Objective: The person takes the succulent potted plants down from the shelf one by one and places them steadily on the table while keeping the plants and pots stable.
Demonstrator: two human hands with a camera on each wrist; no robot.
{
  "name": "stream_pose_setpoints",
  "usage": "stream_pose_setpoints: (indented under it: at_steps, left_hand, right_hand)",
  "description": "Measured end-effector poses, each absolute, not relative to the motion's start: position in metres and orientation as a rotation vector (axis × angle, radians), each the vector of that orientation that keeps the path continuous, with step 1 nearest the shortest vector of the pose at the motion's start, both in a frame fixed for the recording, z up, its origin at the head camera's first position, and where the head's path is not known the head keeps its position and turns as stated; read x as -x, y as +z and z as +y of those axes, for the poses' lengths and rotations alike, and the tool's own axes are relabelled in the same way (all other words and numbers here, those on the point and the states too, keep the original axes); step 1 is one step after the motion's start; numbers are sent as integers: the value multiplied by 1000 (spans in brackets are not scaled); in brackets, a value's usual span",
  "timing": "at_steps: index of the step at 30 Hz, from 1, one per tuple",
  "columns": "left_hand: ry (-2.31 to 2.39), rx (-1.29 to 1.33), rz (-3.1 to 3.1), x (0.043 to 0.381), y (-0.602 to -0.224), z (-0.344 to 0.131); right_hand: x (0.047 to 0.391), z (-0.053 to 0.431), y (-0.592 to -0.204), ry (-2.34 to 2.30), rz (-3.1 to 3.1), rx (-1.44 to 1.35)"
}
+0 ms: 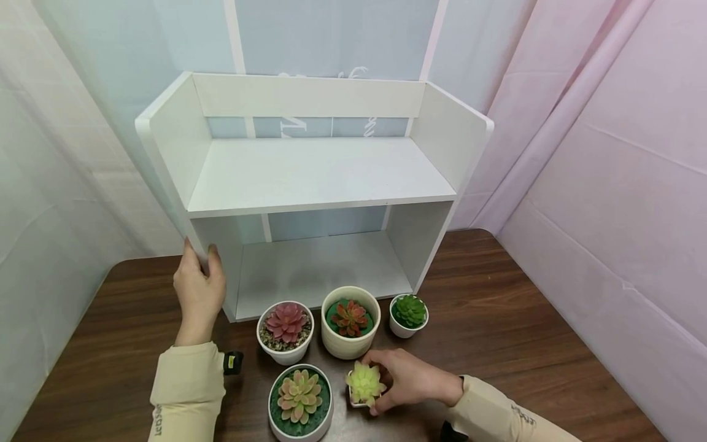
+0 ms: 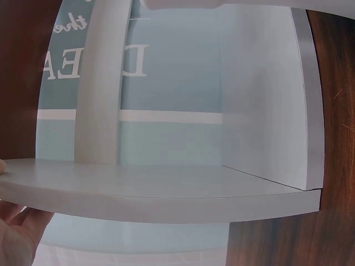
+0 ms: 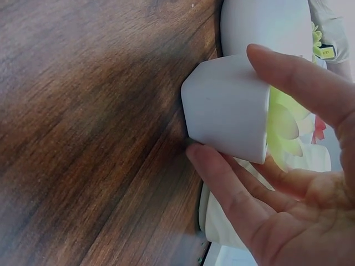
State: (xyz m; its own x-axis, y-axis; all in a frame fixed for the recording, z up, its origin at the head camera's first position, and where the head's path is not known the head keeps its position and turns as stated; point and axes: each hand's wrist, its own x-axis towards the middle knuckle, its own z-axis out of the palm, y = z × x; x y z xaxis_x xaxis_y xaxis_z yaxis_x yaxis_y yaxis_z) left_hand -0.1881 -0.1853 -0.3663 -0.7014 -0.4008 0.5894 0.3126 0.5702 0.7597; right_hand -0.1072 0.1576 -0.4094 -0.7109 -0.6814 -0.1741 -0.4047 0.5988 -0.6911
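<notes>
My left hand (image 1: 200,288) grips the left side panel of a white two-tier shelf (image 1: 320,172), thumb inside and fingers outside. In the left wrist view, part of the left hand (image 2: 19,235) shows at the panel's edge. My right hand (image 1: 414,377) holds a small white pot with a yellow-green succulent (image 1: 364,383) between thumb and fingers. The right wrist view shows this angular white pot (image 3: 227,108) standing on the wood, with the thumb on one side and fingers (image 3: 222,174) on the other.
Before the shelf stand a pink succulent (image 1: 285,325), a red succulent in a cream pot (image 1: 347,344) and a small green succulent (image 1: 409,313). A peach-green succulent (image 1: 300,399) sits left of the held pot. The brown wooden table (image 1: 530,344) ends at pale curtains (image 1: 618,215).
</notes>
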Motion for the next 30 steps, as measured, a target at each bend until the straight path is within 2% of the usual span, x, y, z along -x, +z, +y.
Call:
stream_pose_setpoints:
  at_steps: [10,24,30]
  left_hand:
    - [-1174,-73,-2042,188,-367,-185]
    - [-1146,-55,-2044,187,-367,-187]
    - [-1125,-47,-2049,188,-367,-187]
  right_hand:
    - [107,161,-409,-896,2396,889]
    - [108,176,-382,-903,2396,950]
    - [111,177,-374,-1061,2449,944]
